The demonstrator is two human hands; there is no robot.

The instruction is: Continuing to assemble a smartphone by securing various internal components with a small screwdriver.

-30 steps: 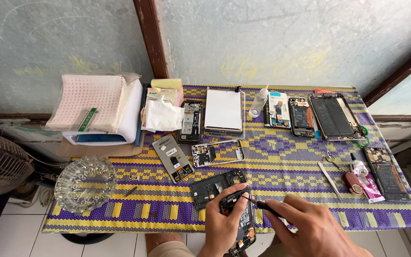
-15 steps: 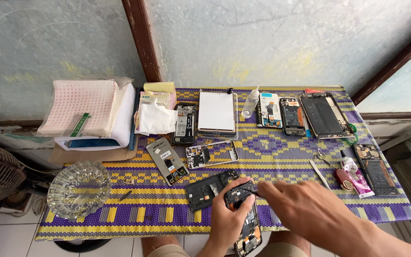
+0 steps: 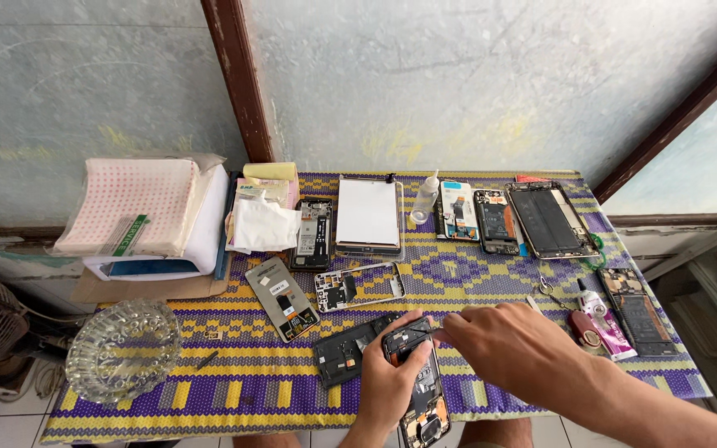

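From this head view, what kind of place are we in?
Likely a small phone repair bench. Opened phones and loose parts lie on a woven mat over the table. The left hand holds an opened phone; the right hand works at its top with a thin tool.

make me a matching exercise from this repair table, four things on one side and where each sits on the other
Things:
1. glass bowl
2. white panel
3. small clear bottle
4. opened phone

Places:
a. held in the left hand
b. front left corner of the woven mat
c. standing just right of the white panel
d. lying flat at the back, middle of the mat

Pairs: 1-b, 2-d, 3-c, 4-a
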